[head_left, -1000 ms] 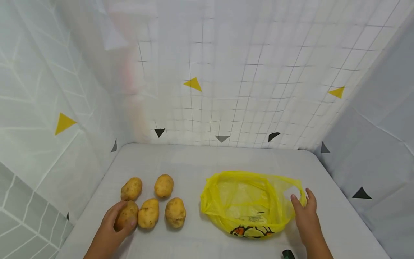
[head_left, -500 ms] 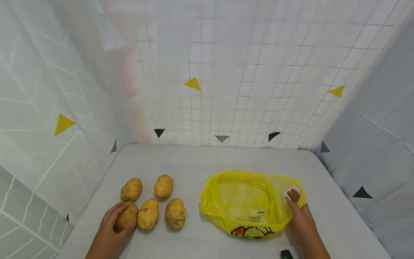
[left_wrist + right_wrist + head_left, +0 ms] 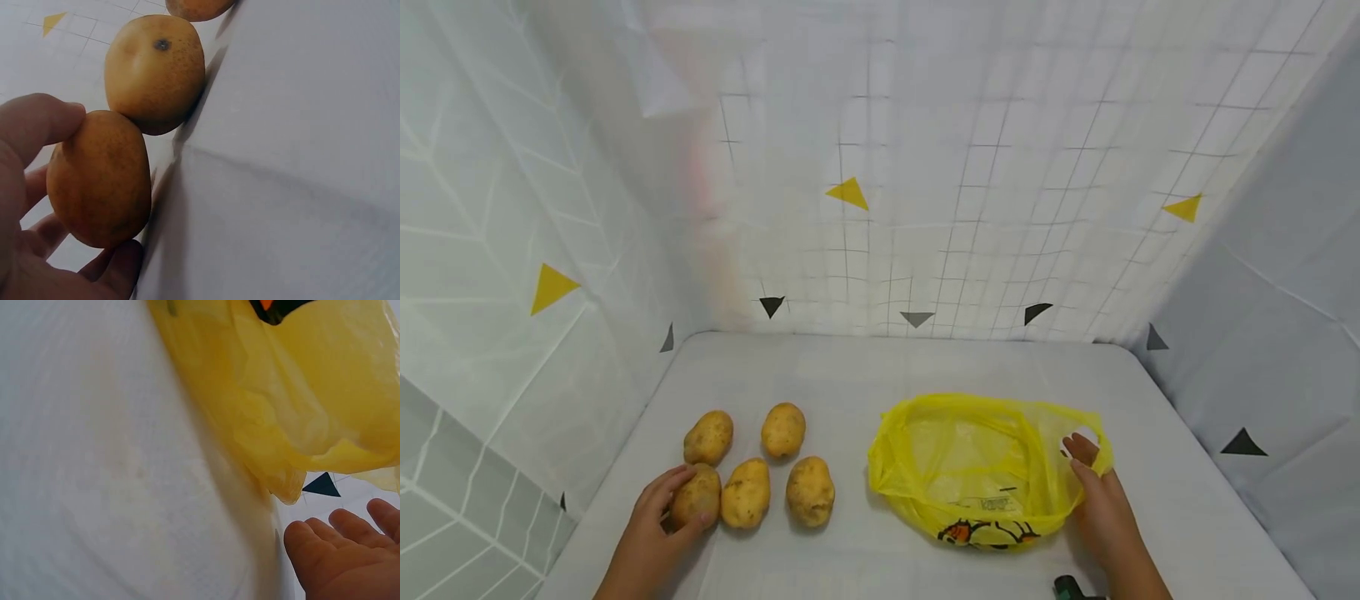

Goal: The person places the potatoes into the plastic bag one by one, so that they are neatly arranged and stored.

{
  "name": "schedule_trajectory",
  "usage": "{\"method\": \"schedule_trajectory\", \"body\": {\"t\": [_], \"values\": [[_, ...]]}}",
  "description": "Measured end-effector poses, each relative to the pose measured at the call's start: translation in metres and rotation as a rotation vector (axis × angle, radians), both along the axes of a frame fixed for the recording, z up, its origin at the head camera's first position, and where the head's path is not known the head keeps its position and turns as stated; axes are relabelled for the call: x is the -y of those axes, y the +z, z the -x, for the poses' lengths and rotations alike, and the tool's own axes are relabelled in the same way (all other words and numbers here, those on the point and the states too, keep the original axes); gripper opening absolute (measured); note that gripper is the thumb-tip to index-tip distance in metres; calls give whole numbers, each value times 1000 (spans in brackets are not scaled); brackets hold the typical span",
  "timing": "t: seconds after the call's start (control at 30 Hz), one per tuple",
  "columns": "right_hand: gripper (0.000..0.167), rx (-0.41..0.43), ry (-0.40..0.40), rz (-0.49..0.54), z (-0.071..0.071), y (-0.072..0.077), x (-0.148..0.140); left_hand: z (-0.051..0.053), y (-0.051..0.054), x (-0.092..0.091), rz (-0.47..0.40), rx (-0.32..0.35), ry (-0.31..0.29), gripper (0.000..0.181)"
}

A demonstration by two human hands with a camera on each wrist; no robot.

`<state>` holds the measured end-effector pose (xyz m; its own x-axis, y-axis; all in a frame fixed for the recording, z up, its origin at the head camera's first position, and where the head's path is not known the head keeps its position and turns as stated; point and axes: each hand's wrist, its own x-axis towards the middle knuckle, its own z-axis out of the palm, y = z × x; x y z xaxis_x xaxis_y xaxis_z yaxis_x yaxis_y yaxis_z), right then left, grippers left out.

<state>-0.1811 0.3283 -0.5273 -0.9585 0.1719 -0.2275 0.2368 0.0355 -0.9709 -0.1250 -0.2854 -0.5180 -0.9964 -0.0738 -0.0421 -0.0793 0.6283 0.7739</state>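
Note:
My left hand (image 3: 651, 517) holds a potato (image 3: 697, 497) on the table, thumb on one side and fingers curled on the other. A second potato (image 3: 155, 75) lies close against it. Three more potatoes stand by, among them a back-left one (image 3: 709, 437), a back-right one (image 3: 783, 430) and a front-right one (image 3: 810, 492). To the right, a yellow plastic bag (image 3: 955, 450) lies with its mouth spread wide. My right hand (image 3: 1101, 500) is at the bag's right end, fingers loosely extended; the right wrist view shows a gap between its fingertips and the plastic.
A dark, partly cut-off object (image 3: 1066, 588) lies at the bottom edge near the right forearm. White sheet walls with yellow and black triangles surround the pale table (image 3: 865, 367) at the back and both sides.
My right hand has shifted left and its fingers have gone in at the bag's right end, where they were beside it before. The left hand and the potatoes stay in place.

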Motion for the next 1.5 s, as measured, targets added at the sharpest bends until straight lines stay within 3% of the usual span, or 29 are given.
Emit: {"method": "schedule_trajectory", "body": {"t": [0.23, 0.47, 0.63, 0.93, 1.03, 1.2, 1.3, 1.5], "values": [[62, 27, 5, 6, 0, 3, 1, 3, 10, 5, -64, 88, 31, 89], [64, 23, 10, 19, 0, 3, 1, 10, 31, 4, -63, 48, 36, 86], [64, -12, 27, 14, -3, 7, -1, 20, 47, -8, -94, 15, 32, 86], [69, -52, 59, 42, -7, 8, -6, 41, 68, -36, -181, -103, -59, 73], [71, -50, 70, 51, -9, 6, -8, 46, 73, -45, -223, -96, -92, 73], [72, -73, 93, 61, -9, 4, -8, 52, 80, -60, -247, -62, -96, 76], [73, -107, 110, 80, -8, 4, -7, 57, 84, -69, -253, -83, -106, 73], [71, -135, 111, 114, -8, 3, -6, 67, 90, -86, -275, -123, -185, 69]]}}
